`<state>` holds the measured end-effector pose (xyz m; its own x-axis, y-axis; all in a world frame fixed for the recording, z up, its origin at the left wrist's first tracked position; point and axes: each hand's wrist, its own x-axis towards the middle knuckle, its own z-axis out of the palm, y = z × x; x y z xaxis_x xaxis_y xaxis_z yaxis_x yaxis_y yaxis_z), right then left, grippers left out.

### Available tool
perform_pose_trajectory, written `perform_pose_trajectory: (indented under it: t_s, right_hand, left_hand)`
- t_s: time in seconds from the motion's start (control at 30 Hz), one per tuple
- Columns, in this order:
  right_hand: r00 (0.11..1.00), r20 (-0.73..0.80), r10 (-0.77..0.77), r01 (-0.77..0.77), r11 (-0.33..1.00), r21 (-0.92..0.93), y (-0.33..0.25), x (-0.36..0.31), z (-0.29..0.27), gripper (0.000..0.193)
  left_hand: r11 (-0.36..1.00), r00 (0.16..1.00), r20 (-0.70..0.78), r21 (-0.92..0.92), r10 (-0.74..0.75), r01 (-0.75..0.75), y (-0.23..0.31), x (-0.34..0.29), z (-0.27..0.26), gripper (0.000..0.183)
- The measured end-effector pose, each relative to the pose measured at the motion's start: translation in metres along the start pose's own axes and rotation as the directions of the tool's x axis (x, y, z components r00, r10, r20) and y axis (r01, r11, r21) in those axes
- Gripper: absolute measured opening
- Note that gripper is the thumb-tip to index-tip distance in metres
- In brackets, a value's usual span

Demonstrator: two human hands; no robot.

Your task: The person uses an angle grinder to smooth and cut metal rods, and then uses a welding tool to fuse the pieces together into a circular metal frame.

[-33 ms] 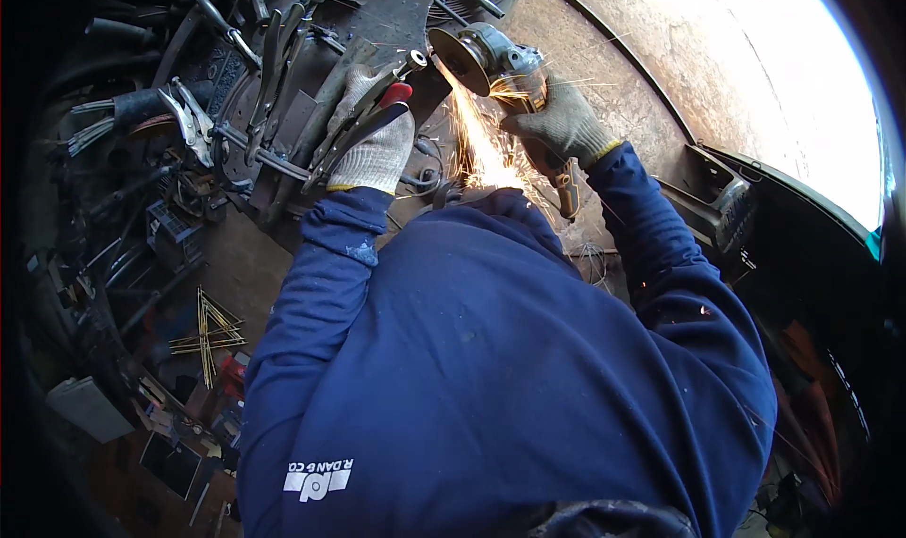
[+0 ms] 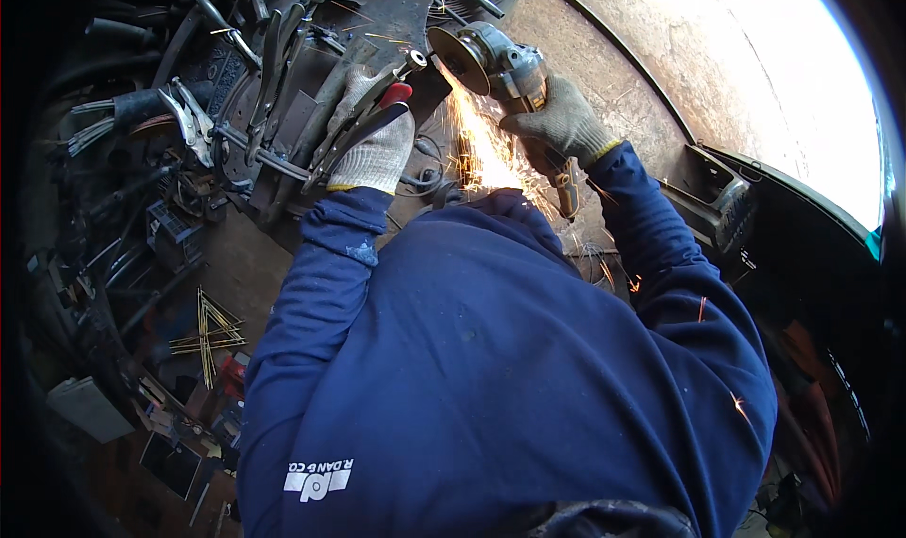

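My right hand [image 2: 563, 123], in a grey knitted glove, is wrapped round the body of an angle grinder [image 2: 514, 71]. Its thin disc [image 2: 460, 61] meets the edge of a dark steel plate [image 2: 401, 19], and orange sparks [image 2: 486, 146] stream down toward my body. My left hand [image 2: 382, 156], in a pale knitted glove, lies against the metal left of the disc, fingers bent. Pliers with a red and black handle [image 2: 396, 94] cross in front of it and hide part of its grip, so what it holds cannot be made out.
Several clamps [image 2: 269, 75] and locking pliers [image 2: 192, 123] crowd the left side. A brown metal surface [image 2: 651, 85] extends to the right, near a dark steel channel [image 2: 708, 198]. Thin brass-coloured rods [image 2: 208, 335] lie lower left, and a cable [image 2: 429, 165] loops beside my left hand.
The spray of sparks has shifted, with some now over my right sleeve and others above the clamps. Both hands and the grinder stay practically in place.
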<state>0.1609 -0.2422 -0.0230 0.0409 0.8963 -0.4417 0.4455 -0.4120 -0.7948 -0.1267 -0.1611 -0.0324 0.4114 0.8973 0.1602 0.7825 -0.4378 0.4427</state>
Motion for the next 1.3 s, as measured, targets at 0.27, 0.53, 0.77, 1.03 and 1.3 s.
perform_pose_trajectory:
  t_s: [0.27, 0.53, 0.77, 1.03, 1.3]
  right_hand:
    - [0.999, -0.034, -0.033, 0.033, 0.999, 0.021, 0.007, 0.004, 0.002, 0.065]
    - [1.000, -0.022, 0.010, -0.010, 1.000, -0.003, -0.006, -0.008, 0.002, 0.062]
    - [0.998, 0.025, 0.055, -0.055, 0.998, -0.004, -0.003, -0.010, 0.003, 0.063]
    - [0.999, 0.015, 0.038, -0.038, 0.999, 0.002, -0.013, -0.005, 0.000, 0.064]
    - [0.997, -0.017, 0.072, -0.072, 0.997, 0.000, 0.017, -0.005, 0.007, 0.062]
  left_hand:
    - [0.963, 0.971, 0.057, -0.128, -0.231, 0.237, 0.053, 0.013, -0.042, 0.018]
    - [0.998, 0.997, 0.071, 0.050, -0.030, 0.027, -0.006, 0.000, 0.004, 0.016]
    - [0.970, 0.988, 0.117, 0.210, 0.100, -0.123, -0.002, 0.001, 0.006, 0.016]
    - [0.999, 0.999, 0.007, 0.030, 0.041, -0.041, -0.001, 0.004, 0.003, 0.017]
    - [0.998, 0.998, 0.013, -0.018, 0.065, -0.064, 0.011, 0.006, -0.006, 0.017]
